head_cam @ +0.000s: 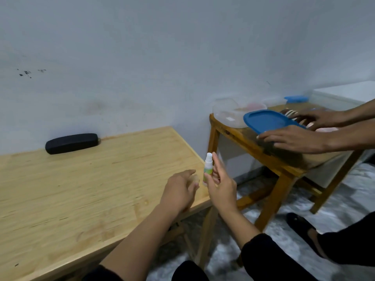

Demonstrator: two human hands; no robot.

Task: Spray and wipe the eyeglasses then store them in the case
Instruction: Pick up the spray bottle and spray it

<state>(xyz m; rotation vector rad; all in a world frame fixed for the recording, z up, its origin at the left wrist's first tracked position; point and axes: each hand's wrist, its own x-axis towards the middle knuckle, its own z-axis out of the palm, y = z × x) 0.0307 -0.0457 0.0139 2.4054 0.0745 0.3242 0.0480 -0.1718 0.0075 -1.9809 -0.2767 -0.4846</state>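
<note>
My right hand (220, 185) pinches a small spray bottle (207, 169) upright, thumb on its front, fingers behind. My left hand (179, 190) hovers over the light wood table (81, 189) edge, fingers loosely curled, blurred; can't tell if it holds anything. Black glasses case (72, 143) lies shut at the table's back by the wall. Eyeglasses not visible. Another person's hands (294, 137) rest on a blue lid (267, 120) on the side table (263, 151).

A plain room in a home: scuffed pale wall (142, 57) across the top, a light wooden counter (81, 189) at lower left, and a small wooden table (263, 151) with plastic food tubs (229, 116) at right.
</note>
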